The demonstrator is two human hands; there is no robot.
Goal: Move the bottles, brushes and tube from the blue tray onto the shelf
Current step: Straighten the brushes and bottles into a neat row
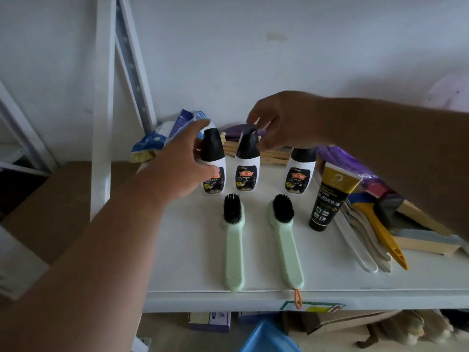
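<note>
Three white bottles with black caps stand upright in a row on the white shelf (193,273). My left hand (181,166) wraps around the left bottle (212,158), thumb across its front. My right hand (281,123) reaches in from the right and pinches the black cap of the middle bottle (246,171). The right bottle (299,174) stands free. Two pale green brushes (234,240) (288,240) with black bristles lie in front of the bottles, handles toward me. A black and gold tube (328,199) leans beside the right bottle. The blue tray (269,336) shows below the shelf edge.
Blue and white packets (162,138) lie at the back left by the white upright post (102,123). Wooden sticks and a purple item sit behind the bottles. Shoehorns, a yellow scraper (380,235) and wooden-backed blocks crowd the right side. Cardboard boxes lie under the shelf.
</note>
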